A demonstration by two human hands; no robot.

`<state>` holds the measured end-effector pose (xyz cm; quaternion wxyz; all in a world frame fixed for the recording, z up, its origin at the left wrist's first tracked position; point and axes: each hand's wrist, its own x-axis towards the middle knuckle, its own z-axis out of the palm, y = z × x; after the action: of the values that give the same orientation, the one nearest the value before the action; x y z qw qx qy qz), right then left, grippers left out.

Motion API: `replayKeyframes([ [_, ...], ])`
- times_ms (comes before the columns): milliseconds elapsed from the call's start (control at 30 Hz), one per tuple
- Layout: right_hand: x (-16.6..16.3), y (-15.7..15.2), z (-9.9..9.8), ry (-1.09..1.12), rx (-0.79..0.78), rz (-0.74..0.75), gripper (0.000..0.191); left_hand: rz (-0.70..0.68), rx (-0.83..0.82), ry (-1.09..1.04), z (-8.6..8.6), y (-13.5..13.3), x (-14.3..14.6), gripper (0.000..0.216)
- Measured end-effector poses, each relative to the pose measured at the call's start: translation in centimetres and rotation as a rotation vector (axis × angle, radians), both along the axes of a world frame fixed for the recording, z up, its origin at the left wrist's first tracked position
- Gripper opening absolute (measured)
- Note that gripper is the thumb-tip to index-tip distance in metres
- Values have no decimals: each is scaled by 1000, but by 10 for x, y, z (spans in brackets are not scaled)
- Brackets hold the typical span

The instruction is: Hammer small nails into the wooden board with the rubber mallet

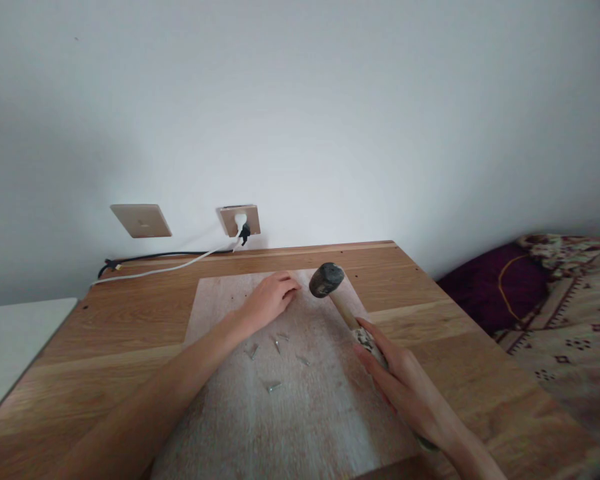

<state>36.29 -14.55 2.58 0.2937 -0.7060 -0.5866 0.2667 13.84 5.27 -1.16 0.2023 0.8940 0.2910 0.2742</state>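
My right hand [397, 373] is wrapped round the worn handle of a rubber mallet [326, 280]. The mallet's black head hangs over the far right part of a pale wooden board [260, 427]. Near the board's far edge, my left hand [273, 293] has its fingers pressed together and pointing down; whatever is between the fingertips, if anything, is hidden. Several small shiny metal nails or screws lie loose on the board below that hand, among them one fastener [273, 386] closest to me and another fastener [303, 360] further right.
Under the board is a wooden table [420, 320] pushed against a white wall. A socket [240, 221] with a plug and cables [165, 268] is at the back left. A white surface [20, 347] adjoins on the left; patterned fabric [565, 347] and a purple cushion [500, 283] lie to the right.
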Motion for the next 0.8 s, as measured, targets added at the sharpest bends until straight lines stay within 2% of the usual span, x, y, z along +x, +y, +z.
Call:
replayKeyframes([
  [167,-3,2,0,-10,8,13,54,33,-116,-101,-7,3,8,19],
  [333,-7,11,0,-9,1,112,55,71,-270,-190,-7,5,9,33],
  [667,-17,22,-3,-24,23,182,55,126,-282,-170,-7,8,11,43],
  [800,-16,22,-9,-28,44,157,56,134,-246,-123,-4,6,7,41],
])
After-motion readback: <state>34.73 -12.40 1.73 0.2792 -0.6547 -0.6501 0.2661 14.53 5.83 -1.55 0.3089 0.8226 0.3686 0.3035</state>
